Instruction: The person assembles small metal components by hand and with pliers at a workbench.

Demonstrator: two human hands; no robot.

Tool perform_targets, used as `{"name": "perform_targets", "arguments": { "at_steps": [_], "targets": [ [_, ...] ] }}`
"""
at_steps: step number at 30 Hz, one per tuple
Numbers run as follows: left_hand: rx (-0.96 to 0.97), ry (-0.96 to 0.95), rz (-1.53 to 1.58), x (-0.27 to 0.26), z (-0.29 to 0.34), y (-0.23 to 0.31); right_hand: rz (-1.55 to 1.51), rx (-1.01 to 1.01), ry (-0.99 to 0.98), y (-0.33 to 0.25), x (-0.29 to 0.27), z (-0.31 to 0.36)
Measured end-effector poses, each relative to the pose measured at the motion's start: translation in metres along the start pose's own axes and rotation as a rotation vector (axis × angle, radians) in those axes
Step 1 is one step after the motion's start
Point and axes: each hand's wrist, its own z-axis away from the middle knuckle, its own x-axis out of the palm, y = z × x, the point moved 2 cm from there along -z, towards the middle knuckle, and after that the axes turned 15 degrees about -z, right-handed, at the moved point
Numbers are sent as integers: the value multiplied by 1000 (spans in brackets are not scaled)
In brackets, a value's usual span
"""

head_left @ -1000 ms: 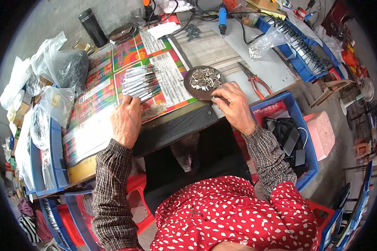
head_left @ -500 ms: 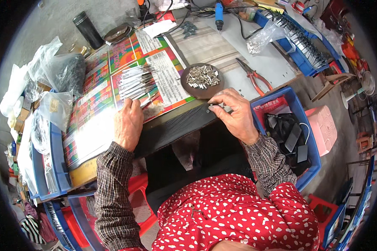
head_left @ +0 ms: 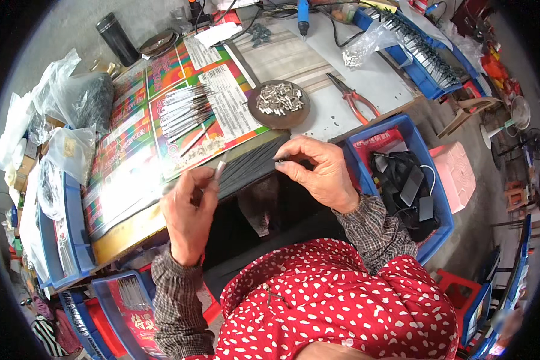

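My left hand [head_left: 192, 207] is closed, with a slim whitish stick [head_left: 220, 170] upright between thumb and fingers, in front of the table edge. Across from it my right hand [head_left: 318, 171] pinches thumb against forefinger; a tiny dark bit shows at the tips, too small to name. The hands are apart. Beyond the right hand, a round brown dish [head_left: 294, 122] holds a heap of small silvery metal tubes [head_left: 280, 98]. A row of slim pale sticks with dark ends [head_left: 186, 111] lies on the colourful printed sheet [head_left: 126, 144], beyond my left hand.
Red-handled pliers [head_left: 355, 101] lie right of the dish. A blue screwdriver-like power tool [head_left: 303, 18] stands at the far edge. A blue bin [head_left: 444, 231] with black items sits at the right; clear bags [head_left: 81, 102] and a black cylinder [head_left: 117, 39] are at the left.
My left hand has come off the sheet toward me, now with a whitish stick raised in it. The right hand has shifted slightly left, still pinching.
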Motion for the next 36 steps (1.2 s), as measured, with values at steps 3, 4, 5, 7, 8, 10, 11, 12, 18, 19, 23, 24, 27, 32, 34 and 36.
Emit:
{"name": "perform_targets", "arguments": {
  "at_steps": [3, 4, 5, 7, 8, 10, 11, 12, 18, 19, 23, 24, 27, 32, 34, 36],
  "targets": [
    [-48, -52, 160, 3, 24, 9, -140, 111, -20, -1, 9, 3],
    [-52, -66, 183, 2, 28, 16, -257, 171, -23, -1, 13, 4],
    [-63, -87, 209, 2, 33, 18, -318, 191, -33, -3, 17, 5],
    [-77, -109, 239, 3, 41, 20, -379, 230, -41, -5, 23, 5],
    [-63, -95, 250, 3, 45, 21, -445, 261, -46, -7, 26, 6],
    [-49, -80, 264, 4, 51, 24, -454, 279, -51, -10, 29, 7],
    [-61, -82, 271, 4, 54, 25, -508, 290, -46, -10, 31, 8],
    [-73, -85, 278, 4, 56, 25, -562, 300, -40, -10, 33, 10],
    [-45, -108, 252, 4, 63, 27, -664, 336, -41, -8, 34, 14],
    [-42, -110, 243, 4, 63, 28, -662, 339, -42, -8, 34, 15],
    [-19, -70, 262, 8, 64, 28, -659, 344, -40, -5, 33, 17],
    [-17, -74, 262, 8, 64, 28, -659, 350, -41, -4, 34, 18],
    [-23, -76, 265, 9, 65, 28, -657, 357, -53, -3, 35, 18],
    [-13, -66, 266, 11, 65, 28, -565, 365, -118, 2, 41, 25],
    [2, -86, 253, 12, 66, 26, -566, 369, -132, 2, 42, 26],
    [-25, -114, 297, 14, 67, 24, -526, 403, -155, 0, 41, 26]
  ]
}}
